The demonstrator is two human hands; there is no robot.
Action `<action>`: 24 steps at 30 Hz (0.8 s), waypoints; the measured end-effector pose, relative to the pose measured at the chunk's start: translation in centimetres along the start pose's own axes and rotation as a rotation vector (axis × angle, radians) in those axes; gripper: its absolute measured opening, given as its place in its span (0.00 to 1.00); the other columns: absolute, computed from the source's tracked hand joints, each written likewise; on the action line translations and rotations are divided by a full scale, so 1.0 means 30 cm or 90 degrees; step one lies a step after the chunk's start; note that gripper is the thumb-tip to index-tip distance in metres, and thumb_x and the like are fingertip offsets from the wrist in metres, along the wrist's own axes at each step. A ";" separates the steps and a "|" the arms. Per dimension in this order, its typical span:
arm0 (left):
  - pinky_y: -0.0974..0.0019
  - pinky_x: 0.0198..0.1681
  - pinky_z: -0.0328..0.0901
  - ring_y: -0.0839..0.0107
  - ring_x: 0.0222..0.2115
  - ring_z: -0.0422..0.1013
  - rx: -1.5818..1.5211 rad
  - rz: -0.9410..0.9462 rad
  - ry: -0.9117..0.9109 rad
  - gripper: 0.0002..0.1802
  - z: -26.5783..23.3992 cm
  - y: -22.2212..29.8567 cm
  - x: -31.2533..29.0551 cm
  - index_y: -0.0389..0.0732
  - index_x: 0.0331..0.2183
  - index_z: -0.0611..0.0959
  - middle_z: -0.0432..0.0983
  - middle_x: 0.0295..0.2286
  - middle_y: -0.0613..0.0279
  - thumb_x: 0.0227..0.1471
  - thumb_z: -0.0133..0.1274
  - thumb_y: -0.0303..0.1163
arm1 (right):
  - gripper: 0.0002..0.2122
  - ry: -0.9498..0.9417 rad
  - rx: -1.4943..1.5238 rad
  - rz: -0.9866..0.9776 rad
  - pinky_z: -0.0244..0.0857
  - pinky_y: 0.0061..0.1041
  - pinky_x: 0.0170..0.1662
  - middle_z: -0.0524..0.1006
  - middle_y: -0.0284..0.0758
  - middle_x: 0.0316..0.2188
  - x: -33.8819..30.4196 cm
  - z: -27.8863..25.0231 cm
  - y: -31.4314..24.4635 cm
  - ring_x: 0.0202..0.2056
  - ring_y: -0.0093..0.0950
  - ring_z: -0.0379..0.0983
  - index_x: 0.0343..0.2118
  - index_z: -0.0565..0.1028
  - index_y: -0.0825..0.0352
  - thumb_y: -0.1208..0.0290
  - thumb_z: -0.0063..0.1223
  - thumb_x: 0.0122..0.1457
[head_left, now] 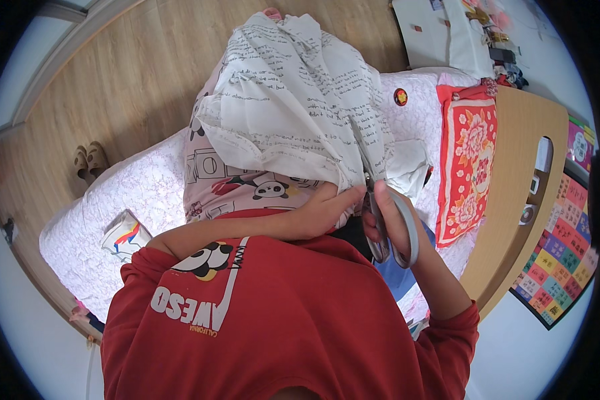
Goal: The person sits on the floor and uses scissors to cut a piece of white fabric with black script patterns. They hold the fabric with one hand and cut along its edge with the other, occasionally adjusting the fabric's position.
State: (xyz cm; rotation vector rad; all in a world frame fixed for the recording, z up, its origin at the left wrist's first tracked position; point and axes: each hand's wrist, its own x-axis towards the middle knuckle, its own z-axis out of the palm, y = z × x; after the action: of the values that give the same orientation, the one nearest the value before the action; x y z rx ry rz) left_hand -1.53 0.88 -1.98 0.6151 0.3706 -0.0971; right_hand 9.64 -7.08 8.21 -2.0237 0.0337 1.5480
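Note:
White cloth printed with dark handwriting-like lines (273,93) lies spread over my lap and legs. My left hand (330,208) pinches its near edge, with the thumb side close to the scissors. A pair of scissors with grey handles (408,230) is gripped in my right hand (395,223), fingers through the loops. The blades point away from me and lie against the cloth at its right part; whether they have cut into it I cannot tell. Under the cloth shows pink panda-print fabric (270,188) over my legs.
I sit on a bed with a pale floral sheet (147,173). A red floral pillow (470,167) lies right, by a wooden headboard (513,173). A small round red-and-black item (400,97) and a white pouch (127,235) rest on the bed. Slippers (90,160) stand on the wooden floor.

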 end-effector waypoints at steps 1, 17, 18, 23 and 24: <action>0.72 0.40 0.60 0.76 0.35 0.65 -0.009 0.003 -0.011 0.16 -0.002 -0.001 0.001 0.31 0.39 0.72 0.71 0.32 0.63 0.56 0.40 0.35 | 0.22 -0.002 0.000 0.001 0.54 0.15 0.17 0.63 0.28 0.16 0.000 0.000 -0.003 0.15 0.17 0.59 0.24 0.64 0.66 0.47 0.37 0.58; 0.69 0.40 0.60 0.73 0.34 0.65 0.087 0.052 -0.025 0.16 -0.016 0.012 0.009 0.31 0.38 0.72 0.71 0.32 0.60 0.56 0.39 0.34 | 0.23 -0.002 -0.033 -0.040 0.53 0.16 0.18 0.63 0.28 0.14 0.011 -0.013 -0.016 0.15 0.17 0.59 0.24 0.64 0.65 0.45 0.37 0.58; 0.69 0.40 0.60 0.73 0.34 0.65 0.112 0.052 -0.028 0.16 -0.017 0.024 0.007 0.31 0.38 0.72 0.71 0.32 0.60 0.56 0.39 0.34 | 0.23 -0.004 -0.039 -0.039 0.53 0.16 0.18 0.63 0.28 0.14 0.012 -0.016 -0.016 0.15 0.17 0.59 0.24 0.64 0.65 0.45 0.36 0.58; 0.69 0.40 0.60 0.72 0.34 0.65 0.128 0.035 -0.050 0.16 -0.021 0.035 0.008 0.31 0.38 0.72 0.71 0.32 0.59 0.56 0.39 0.35 | 0.23 -0.018 -0.054 -0.051 0.52 0.16 0.17 0.62 0.27 0.14 0.024 -0.026 -0.012 0.15 0.17 0.59 0.23 0.64 0.65 0.45 0.35 0.58; 0.69 0.39 0.60 0.72 0.34 0.65 0.133 0.034 -0.051 0.16 -0.024 0.031 0.010 0.32 0.38 0.72 0.71 0.32 0.59 0.56 0.39 0.35 | 0.23 -0.022 -0.055 -0.055 0.52 0.16 0.17 0.62 0.27 0.13 0.027 -0.027 -0.013 0.15 0.16 0.58 0.23 0.64 0.65 0.45 0.35 0.58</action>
State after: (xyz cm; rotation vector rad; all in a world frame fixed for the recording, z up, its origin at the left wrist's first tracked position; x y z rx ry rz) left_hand -1.29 2.06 -2.14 0.8246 0.2683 -0.1093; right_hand 10.74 -6.87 7.77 -2.0355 -0.1347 1.5541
